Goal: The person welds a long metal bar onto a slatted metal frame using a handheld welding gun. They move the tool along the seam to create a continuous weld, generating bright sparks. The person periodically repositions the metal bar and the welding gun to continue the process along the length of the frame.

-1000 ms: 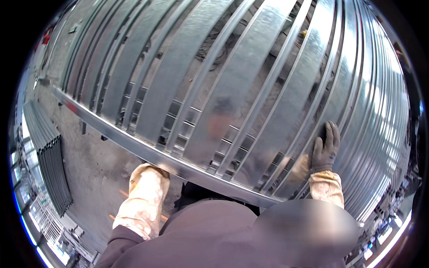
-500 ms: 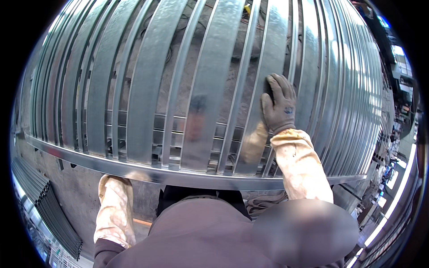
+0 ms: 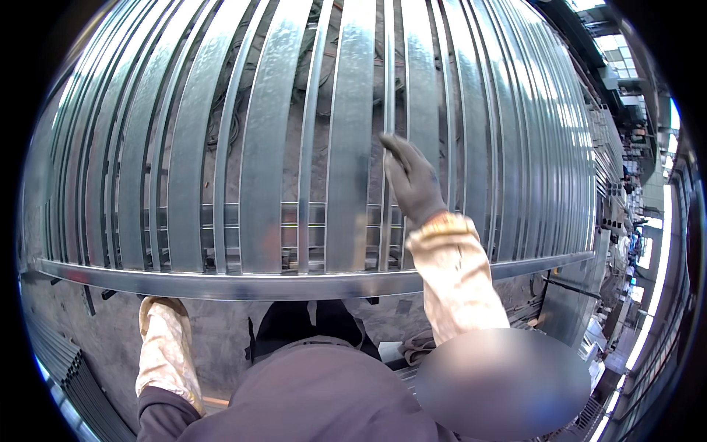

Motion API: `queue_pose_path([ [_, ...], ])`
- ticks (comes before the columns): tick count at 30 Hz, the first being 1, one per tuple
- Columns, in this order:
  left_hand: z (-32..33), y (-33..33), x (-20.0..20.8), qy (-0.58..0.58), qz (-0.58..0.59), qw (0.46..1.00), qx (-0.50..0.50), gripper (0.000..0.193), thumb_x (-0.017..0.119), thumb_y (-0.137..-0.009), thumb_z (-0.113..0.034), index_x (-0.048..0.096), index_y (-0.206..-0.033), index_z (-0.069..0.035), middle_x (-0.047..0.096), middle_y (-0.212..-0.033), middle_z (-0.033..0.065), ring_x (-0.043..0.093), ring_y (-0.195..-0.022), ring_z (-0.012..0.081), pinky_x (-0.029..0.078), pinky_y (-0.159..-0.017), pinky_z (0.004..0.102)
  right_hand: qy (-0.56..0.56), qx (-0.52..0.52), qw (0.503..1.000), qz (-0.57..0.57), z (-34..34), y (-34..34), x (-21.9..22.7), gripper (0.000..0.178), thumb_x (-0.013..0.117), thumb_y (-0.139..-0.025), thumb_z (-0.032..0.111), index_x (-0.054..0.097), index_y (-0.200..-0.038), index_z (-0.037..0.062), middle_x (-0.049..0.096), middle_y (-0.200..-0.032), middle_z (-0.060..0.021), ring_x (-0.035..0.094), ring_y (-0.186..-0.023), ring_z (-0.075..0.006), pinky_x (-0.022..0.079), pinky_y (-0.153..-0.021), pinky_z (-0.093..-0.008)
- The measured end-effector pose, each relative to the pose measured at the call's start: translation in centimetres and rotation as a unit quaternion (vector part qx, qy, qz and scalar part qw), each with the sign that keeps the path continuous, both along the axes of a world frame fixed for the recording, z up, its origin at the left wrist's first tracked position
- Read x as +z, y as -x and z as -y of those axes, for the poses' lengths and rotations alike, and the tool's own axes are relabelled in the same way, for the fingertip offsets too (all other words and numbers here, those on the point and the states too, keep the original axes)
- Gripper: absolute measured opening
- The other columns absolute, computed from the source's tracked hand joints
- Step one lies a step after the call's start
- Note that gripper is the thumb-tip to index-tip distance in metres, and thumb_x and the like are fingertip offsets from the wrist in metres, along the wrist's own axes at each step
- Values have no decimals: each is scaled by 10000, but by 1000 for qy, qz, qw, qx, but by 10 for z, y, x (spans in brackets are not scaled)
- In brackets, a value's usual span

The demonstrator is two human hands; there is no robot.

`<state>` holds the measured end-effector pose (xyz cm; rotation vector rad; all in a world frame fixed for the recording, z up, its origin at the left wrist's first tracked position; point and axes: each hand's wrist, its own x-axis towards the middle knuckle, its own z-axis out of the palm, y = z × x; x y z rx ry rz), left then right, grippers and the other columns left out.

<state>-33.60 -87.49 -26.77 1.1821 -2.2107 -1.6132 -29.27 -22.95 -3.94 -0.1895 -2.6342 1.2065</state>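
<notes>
A large panel of shiny metal slats (image 3: 350, 169), wide and narrow ones alternating, spreads before me. A metal rail (image 3: 243, 286) runs along its near edge. My right hand (image 3: 416, 183), in a grey glove, is over a narrow slat and the wide one beside it. Its fingers are stretched out and hold nothing; whether it touches the metal I cannot tell. My left forearm, in a pale stained protective sleeve (image 3: 166, 339), reaches to the rail's underside at the left. The rail hides my left hand, so its fingers and any grip do not show.
Long ribbed metal profiles (image 3: 77, 372) lie stacked at the lower left. Cables (image 3: 228, 121) are on the floor beneath the slats. A grey metal plate (image 3: 571, 313) lies beyond the panel's near right corner. Cluttered workshop shelving and equipment line the far right.
My right hand has come off its flat place on a wide slat, shifted left in view and turned more edge-on. My view of the panel has shifted. My left arm remains at the rail.
</notes>
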Motion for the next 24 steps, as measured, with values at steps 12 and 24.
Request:
queue_pose_path([
  [12,-19,5,1,112,72,983,-130,491,649,-951,-439,612,-1293,-88,691,-809,113,636,-680,252,524,-662,382,118,-693,683,198,45,-623,-65,266,534,-975,183,667,-1088,-18,631,-835,-81,554,-704,-144,480,-643,-338],
  [24,-123,-161,8,251,198,855,-409,502,660,-942,-443,612,-1299,-92,692,-782,112,638,-660,261,529,-662,391,311,-536,716,320,104,-697,-145,373,606,-944,348,697,-1141,45,713,-916,-90,659,-850,-167,511,-756,-334],
])
